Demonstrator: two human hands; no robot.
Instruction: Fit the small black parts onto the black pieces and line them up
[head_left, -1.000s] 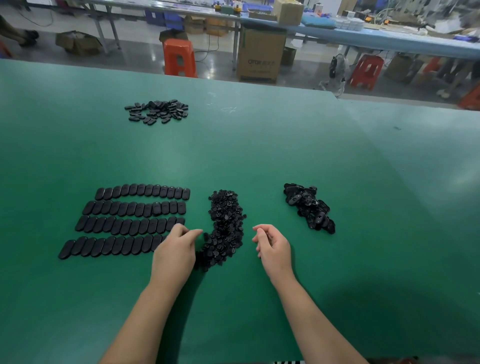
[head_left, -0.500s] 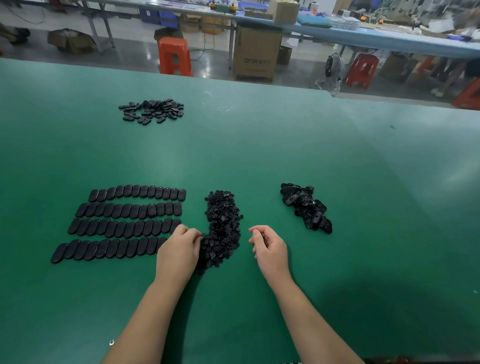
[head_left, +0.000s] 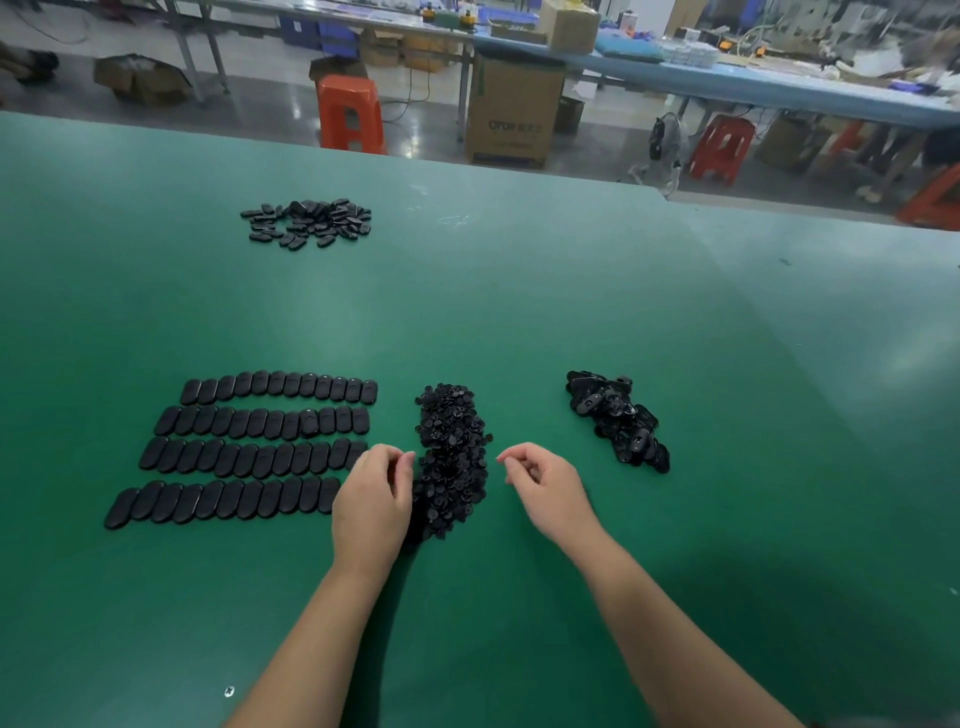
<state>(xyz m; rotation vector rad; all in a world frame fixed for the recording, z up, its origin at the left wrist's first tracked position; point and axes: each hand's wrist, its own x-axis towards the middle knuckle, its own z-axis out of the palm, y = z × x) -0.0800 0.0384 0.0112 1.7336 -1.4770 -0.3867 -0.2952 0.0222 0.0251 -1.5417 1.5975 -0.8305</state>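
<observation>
flanking small parts pile (head_left: 451, 457): both hands

Green table (head_left: 519, 291); behind, orange stool (head_left: 350, 111) (glossy grey floor (head_left: 260, 104)), cardboard box (head_left: 511, 111).

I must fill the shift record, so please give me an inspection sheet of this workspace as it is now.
Surface: green table, a small screw lies near its front edge.
Job's things: four rows of black pieces lined up on the left; heap of small black parts in the middle; pile of black pieces on the right; far pile at the back left.
Clutter: only that screw.
Hands: left hand at the left edge of the heap, fingers curled; right hand beside it with fingers loosely curled; whether either holds a part cannot be told.
Cables: one on the floor by the orange stool.
Surroundings: cardboard box, fan, long blue bench.
</observation>
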